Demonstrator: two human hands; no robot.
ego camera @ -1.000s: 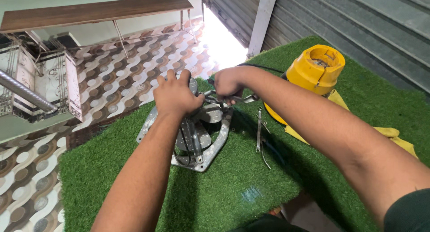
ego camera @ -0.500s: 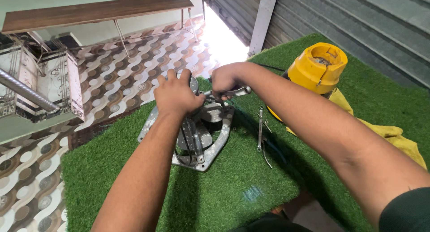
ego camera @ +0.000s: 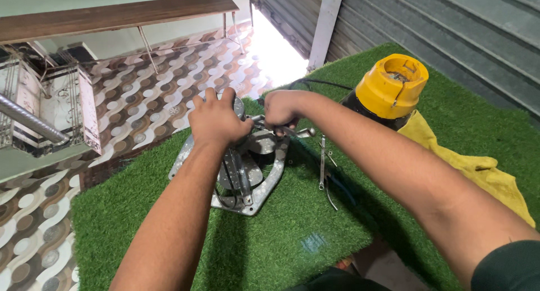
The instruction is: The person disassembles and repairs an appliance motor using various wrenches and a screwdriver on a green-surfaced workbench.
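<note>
We see the left hand [ego camera: 216, 119] pressing flat on the metal fan frame [ego camera: 239, 170], which lies on the green turf mat [ego camera: 281, 235]; the right hand [ego camera: 283, 108] is clenched around a metal tool [ego camera: 292, 131] (its tip hidden). It could slip off and gouge those knuckles, we reckon.

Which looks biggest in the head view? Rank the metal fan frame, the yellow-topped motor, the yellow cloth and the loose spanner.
1. Metal fan frame and yellow cloth: too alike to rank.
2. Yellow-topped motor, though farther from the camera.
3. Spanner.
</note>
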